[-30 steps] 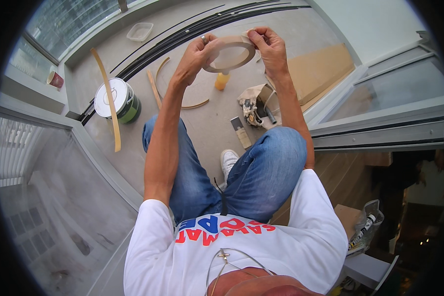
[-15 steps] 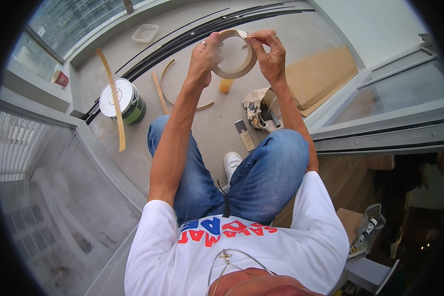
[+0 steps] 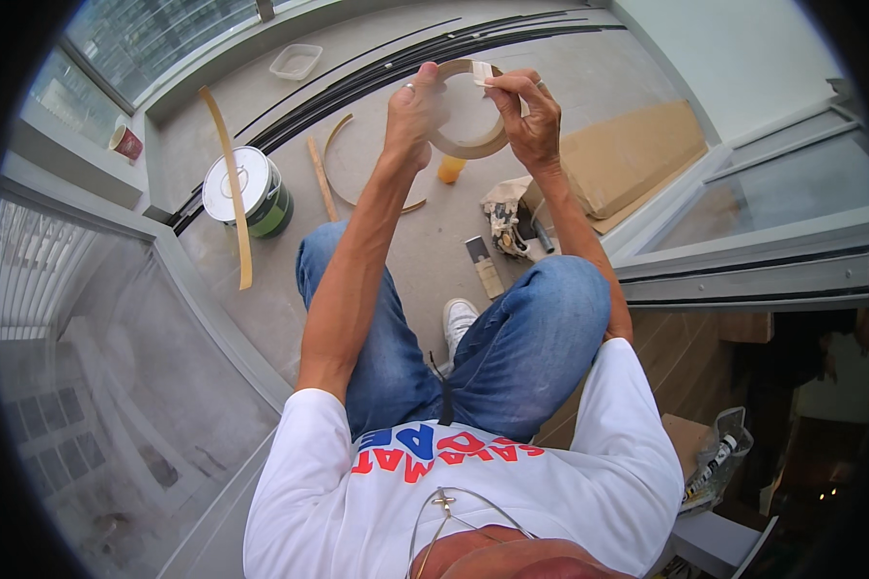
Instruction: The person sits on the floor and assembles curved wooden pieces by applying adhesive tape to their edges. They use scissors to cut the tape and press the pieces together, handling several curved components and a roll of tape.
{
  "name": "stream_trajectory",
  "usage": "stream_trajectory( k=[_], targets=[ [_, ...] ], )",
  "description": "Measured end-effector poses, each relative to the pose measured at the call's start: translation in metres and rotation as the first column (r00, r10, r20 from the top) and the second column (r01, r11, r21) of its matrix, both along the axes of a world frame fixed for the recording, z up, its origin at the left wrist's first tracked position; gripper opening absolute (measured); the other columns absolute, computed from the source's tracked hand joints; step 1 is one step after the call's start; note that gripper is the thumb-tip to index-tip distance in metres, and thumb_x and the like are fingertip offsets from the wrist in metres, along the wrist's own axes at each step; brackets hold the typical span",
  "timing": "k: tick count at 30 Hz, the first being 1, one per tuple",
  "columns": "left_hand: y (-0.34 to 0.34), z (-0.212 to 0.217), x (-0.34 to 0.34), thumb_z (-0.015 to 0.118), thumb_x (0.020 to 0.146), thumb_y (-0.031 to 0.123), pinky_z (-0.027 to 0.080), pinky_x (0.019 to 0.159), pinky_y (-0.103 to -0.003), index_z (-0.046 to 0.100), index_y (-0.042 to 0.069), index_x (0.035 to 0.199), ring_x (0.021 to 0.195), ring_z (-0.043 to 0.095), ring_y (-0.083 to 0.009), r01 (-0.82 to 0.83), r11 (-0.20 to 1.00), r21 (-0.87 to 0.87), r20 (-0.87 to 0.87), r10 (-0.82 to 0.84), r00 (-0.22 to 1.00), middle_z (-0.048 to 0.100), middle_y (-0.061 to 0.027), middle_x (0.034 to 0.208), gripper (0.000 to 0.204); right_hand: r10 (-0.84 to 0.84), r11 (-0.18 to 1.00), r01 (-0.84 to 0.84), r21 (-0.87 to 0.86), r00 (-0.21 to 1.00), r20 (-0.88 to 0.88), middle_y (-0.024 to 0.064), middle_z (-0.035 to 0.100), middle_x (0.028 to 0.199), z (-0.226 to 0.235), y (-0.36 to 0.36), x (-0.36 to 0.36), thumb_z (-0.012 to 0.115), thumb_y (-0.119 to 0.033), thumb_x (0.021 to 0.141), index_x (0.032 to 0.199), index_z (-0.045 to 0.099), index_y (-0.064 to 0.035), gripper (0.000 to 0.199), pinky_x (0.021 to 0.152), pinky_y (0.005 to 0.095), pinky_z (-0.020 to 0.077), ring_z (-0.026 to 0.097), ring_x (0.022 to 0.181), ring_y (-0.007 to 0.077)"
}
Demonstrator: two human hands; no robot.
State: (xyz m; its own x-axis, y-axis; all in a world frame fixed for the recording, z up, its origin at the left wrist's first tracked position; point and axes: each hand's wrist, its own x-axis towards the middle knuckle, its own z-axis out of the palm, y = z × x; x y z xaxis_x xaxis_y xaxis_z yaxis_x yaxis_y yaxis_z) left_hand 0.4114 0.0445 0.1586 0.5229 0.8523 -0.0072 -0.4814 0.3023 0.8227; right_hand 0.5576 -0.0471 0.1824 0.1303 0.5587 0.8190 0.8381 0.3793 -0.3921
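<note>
- Concrete balcony floor (image 3: 425,241) served as the backdrop, bounded by glass panels on the person's left and a sliding-door frame (image 3: 743,270) on the right.
- Roll of beige tape (image 3: 468,130) was held up in front of the body, above the floor, between both hands and roughly face-on to the camera.
- Left hand (image 3: 413,114) was closed around the roll's left rim, fingers curled over the outer edge, one fingertip showing at the top.
- Right hand (image 3: 529,116) gripped the right rim; thumb and forefinger were pinched at the roll's upper edge on a small pale tab, apparently the tape's loose end.
- Whether that tab was lifted off the roll could not be made out.
- Right part of the roll was covered by the right hand's fingers; the palm of the left hand was hidden.
- Below the roll on the floor lay a small orange cup (image 3: 451,169), a curved wooden strip (image 3: 333,154), crumpled work gloves (image 3: 505,217) and a flat scraper-like tool (image 3: 485,268).
- Farther left stood a lidded paint bucket (image 3: 246,188); flat cardboard (image 3: 628,154) lay to the right.
- Person's feet were mostly hidden by the jeans, one white shoe (image 3: 459,318) showing.
</note>
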Motion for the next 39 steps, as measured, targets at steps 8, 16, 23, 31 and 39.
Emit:
stream_trajectory(
  k=[8,16,23,31,39],
  targets=[
    [0.001,-0.001,0.001,0.065,0.095,0.056,0.045,0.06,-0.022,0.06,0.001,0.095,0.053,0.038,-0.0042,0.028,0.998,-0.054,0.043,-0.025,0.999,0.042,0.0084,0.059,0.055,-0.036,0.998,0.033,0.047,0.997,0.072,0.0063,0.067,0.089,-0.002,-0.001,-0.005,0.072,-0.004,0.091,0.099,0.07,-0.0061,0.009,0.075,0.0275,0.0509,0.063,0.083,0.0162],
    [0.005,0.001,0.0,0.062,0.097,0.056,0.043,0.065,-0.025,0.061,0.002,0.095,0.055,0.036,-0.0047,0.042,0.992,0.12,0.024,-0.045,0.999,0.042,0.0074,0.061,0.054,0.162,0.983,-0.128,0.134,0.946,-0.283,0.0042,0.063,0.097,-0.004,0.002,-0.004,0.065,-0.003,0.097,0.103,0.063,-0.0039,0.007,0.078,0.0248,0.0513,0.061,0.088,0.0123],
    [0.007,0.011,-0.024,0.058,0.097,0.058,0.046,0.072,-0.029,0.066,0.004,0.089,0.059,0.043,-0.0093,0.249,0.932,0.263,-0.208,-0.197,0.958,0.043,0.0037,0.06,0.054,0.208,0.969,-0.151,0.194,0.924,-0.32,0.0043,0.064,0.093,0.004,-0.004,-0.002,0.065,-0.006,0.098,0.104,0.062,-0.0041,0.007,0.076,0.0244,0.0519,0.061,0.083,0.0107],
    [-0.003,0.02,-0.025,0.057,0.098,0.051,0.048,0.067,-0.028,0.07,0.001,0.102,0.063,0.051,-0.0098,0.488,0.838,0.244,-0.251,-0.431,0.867,0.051,0.0013,0.067,0.052,0.232,0.969,-0.156,0.194,0.847,-0.479,0.0026,0.064,0.089,0.003,-0.003,-0.002,0.064,-0.009,0.099,0.108,0.065,-0.0051,0.009,0.076,0.023,0.0497,0.059,0.081,0.0093],
    [0.0,-0.007,0.0,0.054,0.102,0.042,0.046,0.064,-0.027,0.065,0.002,0.108,0.069,0.052,-0.0086,0.197,0.902,0.385,-0.164,-0.144,0.976,0.056,0.0007,0.077,0.042,0.235,0.966,-0.099,0.238,0.719,-0.655,0.0067,0.064,0.1,0.018,0.001,-0.002,0.058,-0.027,0.103,0.132,0.053,-0.0055,0.036,0.092,0.0332,0.0469,0.061,0.091,0.014]
  ],
)
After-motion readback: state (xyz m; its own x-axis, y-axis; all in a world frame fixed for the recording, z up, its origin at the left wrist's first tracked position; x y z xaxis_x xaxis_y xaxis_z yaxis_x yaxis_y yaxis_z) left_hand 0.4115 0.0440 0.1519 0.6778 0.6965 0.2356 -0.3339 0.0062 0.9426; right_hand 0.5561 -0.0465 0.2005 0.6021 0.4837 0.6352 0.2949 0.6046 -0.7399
